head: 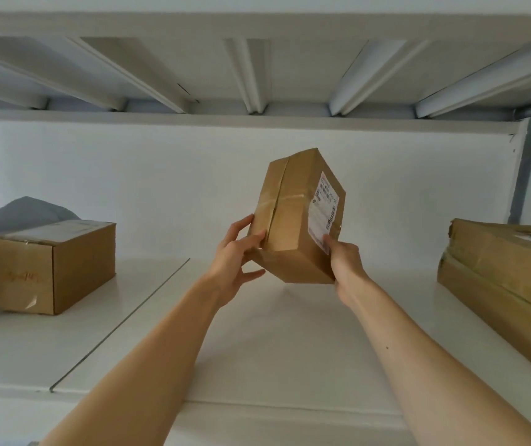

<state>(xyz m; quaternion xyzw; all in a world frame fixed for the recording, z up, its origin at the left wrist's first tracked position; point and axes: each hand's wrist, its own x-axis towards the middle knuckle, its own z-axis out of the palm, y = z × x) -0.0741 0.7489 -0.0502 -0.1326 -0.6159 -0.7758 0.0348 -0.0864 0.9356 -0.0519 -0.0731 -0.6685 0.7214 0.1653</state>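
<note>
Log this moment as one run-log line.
state: small box held tilted over shelf | left hand: grips its left side | right hand: grips labelled side | nearby: carton left, flat parcel right

Left hand (232,268), right hand (347,262) bare; forearms bare to frame edge; small dark mole (387,348) on right forearm

Brown box (289,226), white label (325,204) with dark print. Brown carton (51,268) at nine o'clock, faint red scribble. White shelf (289,333). Grey-blue bag (26,210).
</note>
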